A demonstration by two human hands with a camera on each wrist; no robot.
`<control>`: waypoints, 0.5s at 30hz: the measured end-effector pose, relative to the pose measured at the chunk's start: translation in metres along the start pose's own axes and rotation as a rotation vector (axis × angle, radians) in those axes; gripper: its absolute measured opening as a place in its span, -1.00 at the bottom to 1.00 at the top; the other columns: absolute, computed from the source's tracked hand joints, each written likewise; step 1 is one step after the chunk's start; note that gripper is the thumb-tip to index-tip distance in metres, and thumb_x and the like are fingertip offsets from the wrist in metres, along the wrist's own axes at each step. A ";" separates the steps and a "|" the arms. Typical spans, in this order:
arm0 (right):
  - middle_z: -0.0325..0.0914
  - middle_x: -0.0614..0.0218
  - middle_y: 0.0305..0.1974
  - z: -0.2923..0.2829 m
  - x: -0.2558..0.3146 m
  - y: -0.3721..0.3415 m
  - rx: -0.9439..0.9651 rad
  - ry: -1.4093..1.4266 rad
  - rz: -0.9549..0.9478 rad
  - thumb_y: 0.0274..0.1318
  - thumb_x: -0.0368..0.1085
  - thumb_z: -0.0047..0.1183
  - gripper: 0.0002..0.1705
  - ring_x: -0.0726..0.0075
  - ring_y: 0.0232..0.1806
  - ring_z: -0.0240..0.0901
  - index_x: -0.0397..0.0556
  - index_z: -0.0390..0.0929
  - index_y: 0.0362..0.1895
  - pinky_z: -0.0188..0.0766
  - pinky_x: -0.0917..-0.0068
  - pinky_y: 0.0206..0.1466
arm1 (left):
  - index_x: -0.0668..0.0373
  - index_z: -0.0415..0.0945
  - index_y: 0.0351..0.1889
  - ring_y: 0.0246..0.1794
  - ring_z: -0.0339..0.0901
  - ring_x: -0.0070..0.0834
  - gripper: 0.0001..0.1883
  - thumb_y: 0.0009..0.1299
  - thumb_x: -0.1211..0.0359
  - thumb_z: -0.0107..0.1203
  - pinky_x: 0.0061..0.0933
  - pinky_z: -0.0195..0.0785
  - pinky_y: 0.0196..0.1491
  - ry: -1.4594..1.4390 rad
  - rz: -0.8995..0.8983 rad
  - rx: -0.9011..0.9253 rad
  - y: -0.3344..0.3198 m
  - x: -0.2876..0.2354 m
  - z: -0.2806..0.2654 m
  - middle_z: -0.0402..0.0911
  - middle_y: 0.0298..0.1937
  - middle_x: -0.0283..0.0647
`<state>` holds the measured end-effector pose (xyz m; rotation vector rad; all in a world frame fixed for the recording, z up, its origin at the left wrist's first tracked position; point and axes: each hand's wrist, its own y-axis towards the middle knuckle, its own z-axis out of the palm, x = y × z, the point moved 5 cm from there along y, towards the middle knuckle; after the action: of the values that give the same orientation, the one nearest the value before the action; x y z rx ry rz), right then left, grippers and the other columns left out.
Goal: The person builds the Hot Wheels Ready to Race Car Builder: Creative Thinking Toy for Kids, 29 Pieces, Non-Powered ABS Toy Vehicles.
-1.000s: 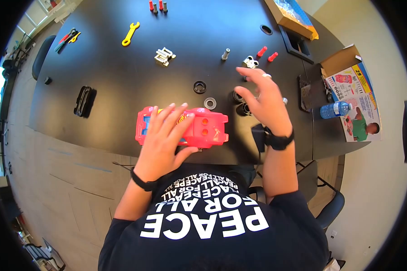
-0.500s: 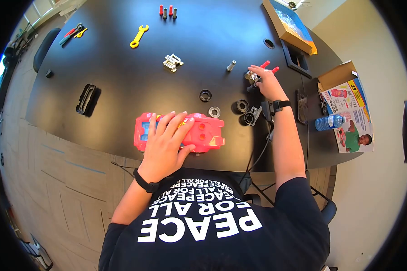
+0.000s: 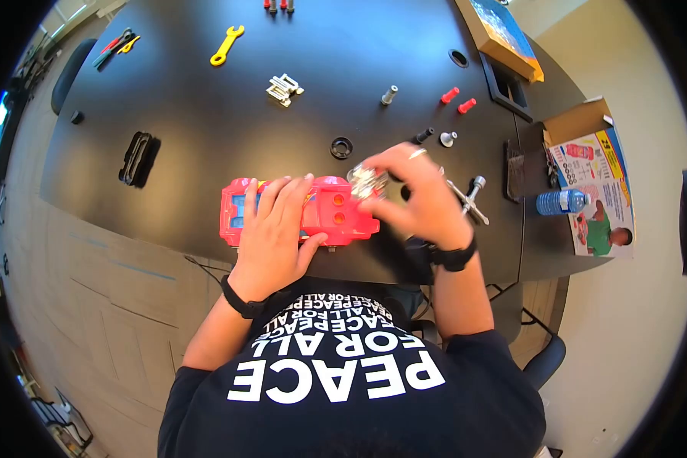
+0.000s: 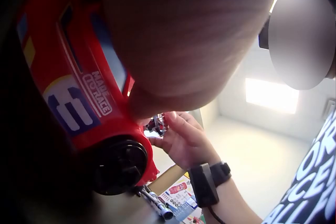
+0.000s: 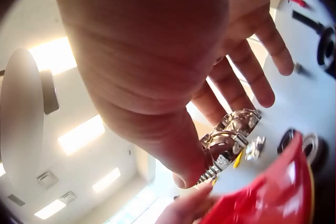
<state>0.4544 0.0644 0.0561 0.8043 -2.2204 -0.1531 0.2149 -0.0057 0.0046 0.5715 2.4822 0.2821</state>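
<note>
A red toy car (image 3: pixel 327 211) lies on the dark table in front of the person, with two round holes in its top near the right end. In the left wrist view its side (image 4: pixel 79 106) bears a number and a black wheel. Across the car lies the left hand (image 3: pixel 271 217), fingers stretched over the top and thumb along the near side. The right hand (image 3: pixel 420 195) pinches a shiny chrome toy engine part (image 5: pixel 228 139) between thumb and fingers, close over the car's right end. Its other fingers are spread in the right wrist view.
Beyond the car are a black ring (image 3: pixel 341 148), another chrome part (image 3: pixel 285 89) and a yellow toy wrench (image 3: pixel 227 46). At right lie red pegs (image 3: pixel 467 106), a grey cross-shaped tool (image 3: pixel 472 200), a water bottle (image 3: pixel 563 202) and a printed box (image 3: pixel 599 183). A black part (image 3: pixel 137 159) lies left.
My right hand reached out to the chrome engine part near the red pegs, picked it up and brought it back to the car's right end. The left hand stayed on the car.
</note>
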 end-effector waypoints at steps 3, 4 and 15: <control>0.68 0.19 -0.02 0.038 0.005 -0.011 0.011 0.035 -0.019 0.06 -0.06 0.70 -0.40 -0.10 0.04 0.58 -0.01 0.73 0.10 0.57 0.08 0.21 | 0.21 0.32 0.72 0.62 0.40 -0.01 -0.08 0.47 0.12 0.48 0.40 -0.05 0.75 0.033 0.040 0.022 0.003 -0.004 0.003 0.52 0.58 -0.11; 0.68 0.19 -0.02 0.040 0.006 -0.012 0.007 0.038 -0.013 0.06 -0.06 0.70 -0.40 -0.10 0.04 0.58 -0.01 0.73 0.10 0.57 0.08 0.21 | 0.21 0.32 0.72 0.62 0.40 -0.01 -0.08 0.47 0.12 0.48 0.40 -0.05 0.75 0.034 0.044 0.029 0.003 -0.004 0.004 0.52 0.58 -0.11; 0.63 0.22 0.12 0.040 0.003 -0.018 0.126 0.031 -0.022 0.00 -0.11 0.73 -0.23 -0.04 0.16 0.53 -0.03 0.72 0.30 0.57 0.10 0.29 | 0.05 0.49 0.66 0.64 0.40 -0.02 -0.14 0.39 0.08 0.53 0.35 -0.02 0.75 0.011 0.032 0.035 0.004 -0.008 0.002 0.54 0.62 -0.20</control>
<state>0.4343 0.0432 0.0235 0.8934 -2.2092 -0.0109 0.2229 -0.0059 0.0079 0.6266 2.4950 0.2553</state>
